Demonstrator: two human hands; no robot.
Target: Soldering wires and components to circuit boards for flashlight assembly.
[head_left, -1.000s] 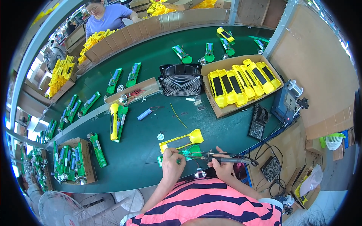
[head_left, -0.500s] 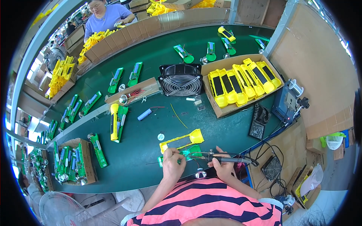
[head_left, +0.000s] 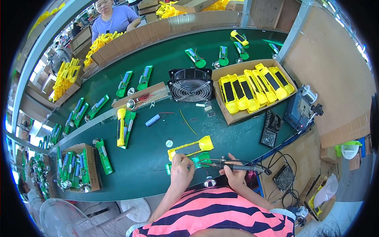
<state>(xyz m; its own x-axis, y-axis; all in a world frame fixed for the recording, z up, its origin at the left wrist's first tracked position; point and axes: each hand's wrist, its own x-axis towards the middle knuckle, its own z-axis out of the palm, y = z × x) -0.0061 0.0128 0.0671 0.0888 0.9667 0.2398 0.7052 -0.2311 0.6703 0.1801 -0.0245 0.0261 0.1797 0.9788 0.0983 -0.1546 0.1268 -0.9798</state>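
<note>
My right hand [head_left: 233, 172] grips a soldering iron [head_left: 244, 168] with a thin metal tube along it. Its tip reaches a green circuit board [head_left: 196, 160] in a green flashlight half-shell [head_left: 205, 158]. My left hand [head_left: 181, 170] is closed in a pinch over the shell's left part; what its fingers hold is hidden. A thin dark wire sticks out to the left of that hand. Just beyond lies a yellow flashlight half-shell [head_left: 190, 147] with a dark panel. A round reflector [head_left: 210, 182] rests at the table's near edge, joined by wires to the green shell.
A carton [head_left: 233, 115] of yellow shells stands far right, beside a black fan [head_left: 190, 85] and a blue soldering station [head_left: 297, 114]. A black iron stand [head_left: 270, 128] is near it. Left is a box [head_left: 94, 170] of green assemblies. A blue battery [head_left: 152, 120] lies mid-table. Another person [head_left: 112, 19] works across.
Both hands stay almost in place, with the iron's tip still at the board. The view has shifted slightly. The person across has lowered the raised hand.
</note>
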